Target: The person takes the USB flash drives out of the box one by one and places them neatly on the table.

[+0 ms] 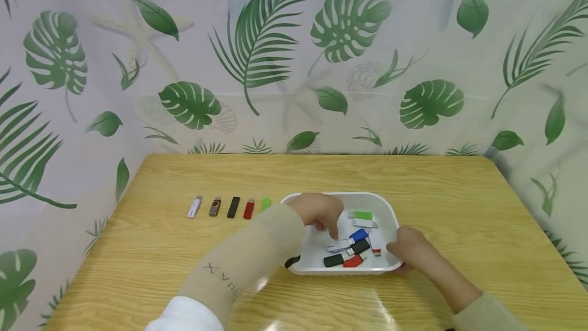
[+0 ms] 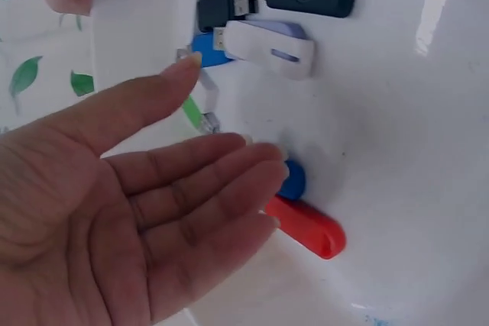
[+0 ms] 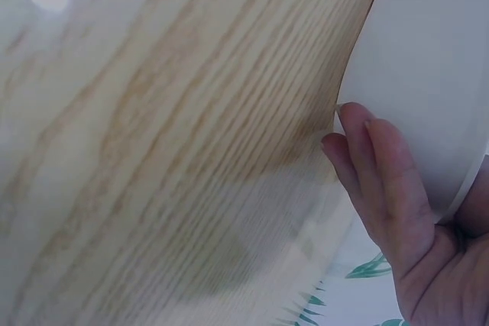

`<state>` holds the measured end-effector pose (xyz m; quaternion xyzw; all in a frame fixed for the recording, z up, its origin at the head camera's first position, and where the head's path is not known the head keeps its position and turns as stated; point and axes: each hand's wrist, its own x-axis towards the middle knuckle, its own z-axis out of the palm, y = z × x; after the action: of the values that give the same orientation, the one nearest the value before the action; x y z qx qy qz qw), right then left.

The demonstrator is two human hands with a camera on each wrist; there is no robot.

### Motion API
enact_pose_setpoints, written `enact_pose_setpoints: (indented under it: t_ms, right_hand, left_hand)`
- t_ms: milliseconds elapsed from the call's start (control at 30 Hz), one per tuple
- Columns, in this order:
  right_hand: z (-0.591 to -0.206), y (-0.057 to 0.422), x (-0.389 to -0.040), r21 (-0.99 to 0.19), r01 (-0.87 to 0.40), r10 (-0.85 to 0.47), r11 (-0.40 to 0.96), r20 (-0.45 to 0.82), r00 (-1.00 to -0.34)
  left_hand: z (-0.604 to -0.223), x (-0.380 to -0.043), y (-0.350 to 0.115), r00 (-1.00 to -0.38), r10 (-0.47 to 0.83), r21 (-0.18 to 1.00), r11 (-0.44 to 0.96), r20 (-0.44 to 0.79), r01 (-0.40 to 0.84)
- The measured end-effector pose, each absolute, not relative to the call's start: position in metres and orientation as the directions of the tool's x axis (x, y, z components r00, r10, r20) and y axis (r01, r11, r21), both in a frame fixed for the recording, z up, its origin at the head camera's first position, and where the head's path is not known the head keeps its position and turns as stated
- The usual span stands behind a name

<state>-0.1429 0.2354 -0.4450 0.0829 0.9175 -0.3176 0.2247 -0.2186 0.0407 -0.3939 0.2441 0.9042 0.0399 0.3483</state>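
Note:
A white plastic tray [image 1: 388, 211] holds several USB sticks. My left hand [image 1: 321, 211] reaches down into it, and the left wrist view shows the palm with fingers loosely extended and nothing held. Its thumb is close to a blue USB stick [image 2: 210, 50] and a white USB stick [image 2: 271, 47]. Beyond the other fingertips lie a red USB stick [image 2: 309, 228] and a blue one [image 2: 293, 182], both partly covered. My right hand [image 1: 411, 246] grips the tray's right side, thumb over the rim and fingers [image 3: 393, 173] against the outer wall.
Left of the tray, a row of USB sticks lies on the wooden table [image 1: 151, 249]: white [image 1: 195, 207], brown-grey [image 1: 215, 207], black [image 1: 233, 207], red [image 1: 248, 209] and green [image 1: 266, 203]. My left sleeve hides the table beside the green one. A leaf-patterned cloth [image 1: 275, 65] hangs behind.

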Motion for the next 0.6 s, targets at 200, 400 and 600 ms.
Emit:
enact_pose_setpoints:
  t_ms: [200,400,600]
  right_hand:
    - [-0.444,0.238,-0.141,-0.548,0.316,0.025,0.775,-0.472,-0.881]
    - [-0.444,0.237,-0.141,-0.563,0.316,0.022,0.763,-0.466,-0.884]
    - [-0.443,0.235,-0.144,-0.551,0.324,0.019,0.769,-0.487,-0.873]
  left_hand:
    - [-0.402,-0.218,0.055,-0.565,0.496,0.234,0.849,-0.659,0.474]
    - [-0.411,-0.215,0.067,-0.562,0.499,0.101,0.800,-0.660,0.591]
    - [-0.417,-0.216,0.062,-0.585,0.502,0.091,0.802,-0.636,0.590]
